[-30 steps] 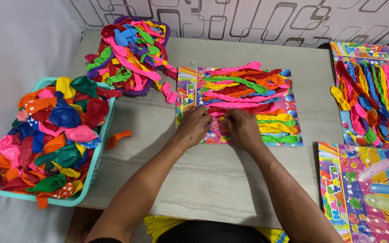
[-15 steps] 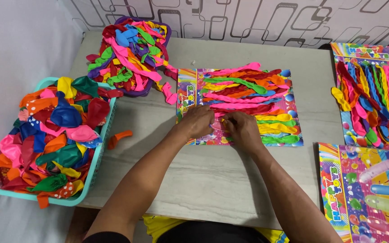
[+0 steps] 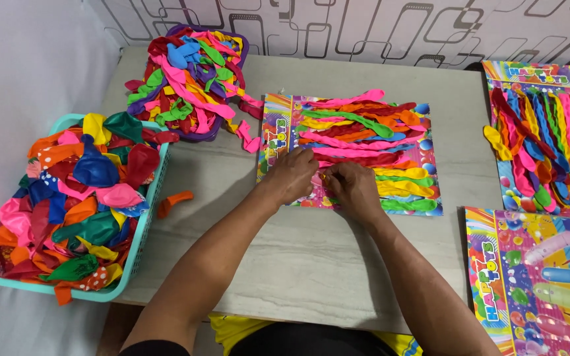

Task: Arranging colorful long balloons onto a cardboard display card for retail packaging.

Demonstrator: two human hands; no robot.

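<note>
Pink long balloon (image 3: 321, 177) lies crosswise on the printed card (image 3: 273, 142), its neck pinched between my left hand (image 3: 291, 176) and right hand (image 3: 353, 186); its body runs rightward under my right hand, the nearer one

A teal basket (image 3: 145, 227) of round balloons sits at the table's (image 3: 311, 264) left edge. A purple basket (image 3: 242, 45) of long balloons stands at the far left. One orange balloon (image 3: 174, 201) lies loose beside the teal basket. A filled card (image 3: 542, 142) and a bare card (image 3: 536, 283) lie right.
</note>
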